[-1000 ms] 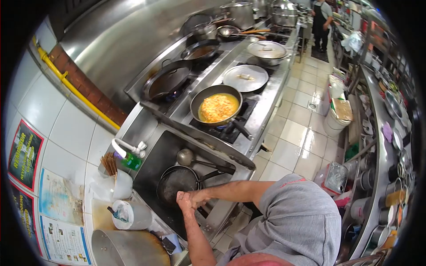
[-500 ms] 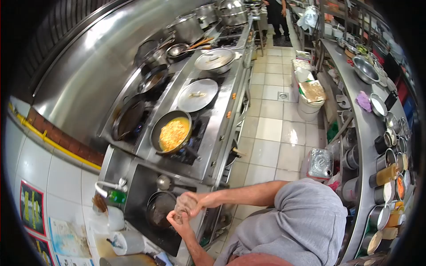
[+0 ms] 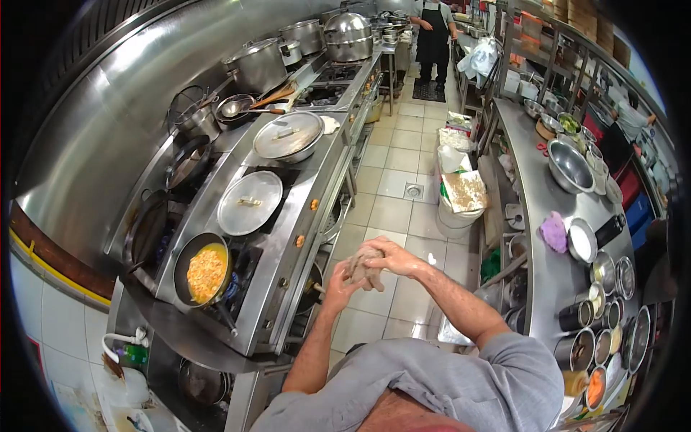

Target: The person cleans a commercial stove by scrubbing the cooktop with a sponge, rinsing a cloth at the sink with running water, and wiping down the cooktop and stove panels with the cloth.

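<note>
Both my hands are wrapped round a crumpled greyish-brown cloth [image 3: 366,268] held over the floor, clear of the stove. My left hand [image 3: 338,286] grips its lower left side, and my right hand [image 3: 394,257] closes on it from the upper right. To the left, a black pan [image 3: 181,268] holds a yellow and orange egg-like mixture [image 3: 207,273]; a blue flame shows beside it. Behind that pan lies a round metal lid [image 3: 250,203]. Farther back, a second lid [image 3: 288,135] covers a wide pan.
A steel counter [image 3: 529,295] with bowls and containers runs along the right. Under it stands a white bucket [image 3: 458,212]. A person in a black apron [image 3: 432,39] stands at the aisle's far end. A sink holding a dark pan [image 3: 204,380] is at lower left.
My hands have moved with the cloth from above the sink to over the aisle floor. The view has turned right, so the stove sits farther left.
</note>
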Motion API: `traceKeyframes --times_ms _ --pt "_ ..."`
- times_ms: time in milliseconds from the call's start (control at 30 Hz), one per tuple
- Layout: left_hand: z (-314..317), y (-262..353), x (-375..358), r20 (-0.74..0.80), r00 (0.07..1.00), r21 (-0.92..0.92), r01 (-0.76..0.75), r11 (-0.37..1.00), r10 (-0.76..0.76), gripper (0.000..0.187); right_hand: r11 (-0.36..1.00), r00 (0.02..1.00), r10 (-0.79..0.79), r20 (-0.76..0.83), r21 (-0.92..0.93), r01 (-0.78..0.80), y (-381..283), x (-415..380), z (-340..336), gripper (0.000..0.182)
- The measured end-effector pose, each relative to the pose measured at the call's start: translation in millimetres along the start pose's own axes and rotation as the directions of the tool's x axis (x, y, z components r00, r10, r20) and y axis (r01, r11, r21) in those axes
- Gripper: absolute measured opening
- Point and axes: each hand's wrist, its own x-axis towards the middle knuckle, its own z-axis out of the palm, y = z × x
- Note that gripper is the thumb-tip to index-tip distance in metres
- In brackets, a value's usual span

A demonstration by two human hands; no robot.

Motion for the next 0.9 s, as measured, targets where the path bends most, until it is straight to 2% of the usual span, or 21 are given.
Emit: traceKeyframes --times_ms 33,100,133,200,233,267,300,333,367,400,433,467,500,533,567,600,667,700,800,833,900 --pt "9 -6 22 0.052 0.999 -0.043 0.012 0.999 -0.01 0.047 1.0 1.0 0.001 0.002 -0.004 -0.001 15 5 -18 0.042" --pt "22 -14 64 0.065 0.996 -0.109 0.061 0.992 -0.054 0.033 0.999 0.898 0.003 -0.439 -0.031 -0.018 46 16 -48 0.036" --pt "28 -14 84 0.064 0.996 -0.113 0.064 0.992 -0.057 0.033 0.999 0.9 0.007 -0.437 -0.032 -0.023 59 23 -60 0.036" --pt "41 -16 128 -0.051 0.998 0.157 -0.013 0.988 0.021 0.022 0.889 0.792 0.349 -0.5 0.443 -0.111 85 40 -79 0.038" --pt "57 -9 147 -0.088 0.991 -0.162 0.086 0.983 -0.101 0.022 0.891 0.793 0.349 -0.499 0.438 -0.117 95 51 -85 0.038" --pt "63 -15 169 -0.093 0.99 -0.169 0.088 0.982 -0.105 0.022 0.756 0.766 0.517 -0.382 0.623 -0.199 104 61 -86 0.039" --pt "67 -23 189 -0.068 0.995 0.071 -0.074 0.995 0.079 0.022 0.574 0.72 0.654 -0.231 0.771 -0.274 116 70 -87 0.041" --pt "70 -31 204 0.002 0.971 0.301 -0.23 0.926 0.24 0.023 0.567 0.714 0.664 -0.221 0.771 -0.289 138 79 -83 0.041" --pt "77 -36 218 -0.006 0.972 0.294 -0.225 0.929 0.237 0.023 0.453 0.723 0.684 -0.102 0.836 -0.31 167 93 -87 0.043" --pt "86 -40 232 0.097 0.958 0.24 -0.287 0.927 0.272 0.024 0.337 0.73 0.683 0.012 0.882 -0.329 181 112 -100 0.046" --pt "92 -40 246 0.196 0.933 0.182 -0.338 0.924 0.302 0.024 0.497 0.776 0.595 -0.211 0.855 -0.148 113 117 -100 0.051" --pt "93 -41 259 0.193 0.935 0.18 -0.331 0.926 0.296 0.024 0.494 0.773 0.6 -0.206 0.855 -0.155 129 132 -108 0.051" --pt "93 -33 272 0.319 0.912 0.142 -0.314 0.939 0.257 0.024 0.63 0.839 0.459 -0.292 0.772 -0.076 157 146 -116 0.05" --pt "93 -28 289 0.438 0.871 0.106 -0.295 0.95 0.222 0.025 0.458 0.906 0.297 -0.302 0.877 0.142 155 155 -135 0.047" --pt "92 -28 311 0.45 0.852 0.071 -0.335 0.94 0.269 0.025 0.2 0.945 0.126 -0.302 0.941 0.274 154 164 -154 0.045" --pt "91 -26 331 0.446 0.857 0.075 -0.323 0.944 0.258 0.025 0.194 0.947 0.135 -0.293 0.945 0.265 157 178 -168 0.045" --pt "90 -24 372 0.453 0.89 0.052 -0.09 0.995 0.056 0.026 0.3 0.896 -0.176 -0.409 0.844 0.444 163 208 -194 0.042" --pt "90 -30 392 0.379 0.917 0.051 -0.152 0.987 0.122 0.027 0.314 0.858 -0.28 -0.43 0.804 0.505 165 224 -209 0.042" --pt "87 -58 451 0.316 0.925 0.192 -0.282 0.94 0.213 0.03 0.111 0.971 0.177 -0.16 0.984 0.141 169 271 -265 0.047" --pt "84 -68 469 0.321 0.94 0.189 -0.178 0.966 0.111 0.034 0.13 0.972 0.136 -0.194 0.976 0.176 164 291 -283 0.048" --pt "77 -87 500 0.218 0.972 0.247 -0.136 0.96 0.082 0.034 0.165 0.969 0.179 -0.169 0.976 0.14 154 328 -328 0.049"
